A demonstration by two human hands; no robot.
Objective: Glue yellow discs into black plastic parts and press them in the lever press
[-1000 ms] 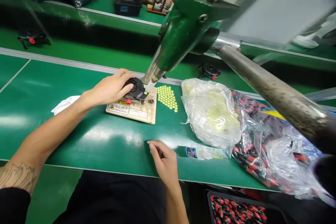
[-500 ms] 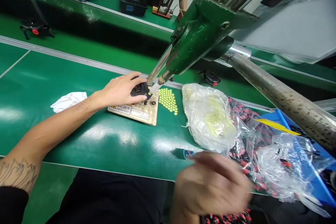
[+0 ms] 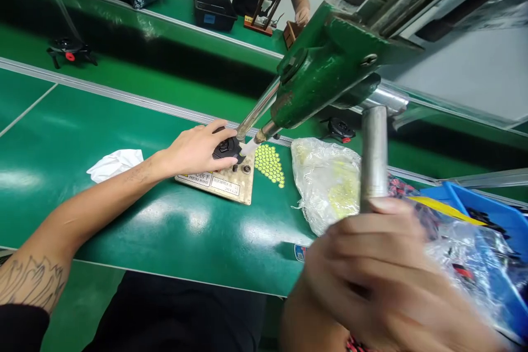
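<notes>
My left hand (image 3: 202, 149) holds a black plastic part (image 3: 227, 147) on the base plate (image 3: 231, 190) of a green press (image 3: 325, 66), its fingers around the part. The white tip (image 3: 249, 147) of the press rod meets the right end of that part. Close to the camera, my right hand (image 3: 383, 264) is wrapped round the metal lever (image 3: 374, 154) of the press, slightly blurred. Small yellow-green discs (image 3: 270, 165) lie in a flat group just right of the plate.
Right of the discs lies a clear plastic bag (image 3: 325, 181), with a blue bin (image 3: 495, 214) beyond. A crumpled white cloth (image 3: 115, 165) lies left. Across the belt (image 3: 165, 71), a person's hands are near a black tray (image 3: 214, 11) and a brown box (image 3: 291, 34).
My right hand has risen and taken hold of the lever, whose handle now stands nearly upright in view. My left hand stays on the black part. The whole view has shifted slightly.
</notes>
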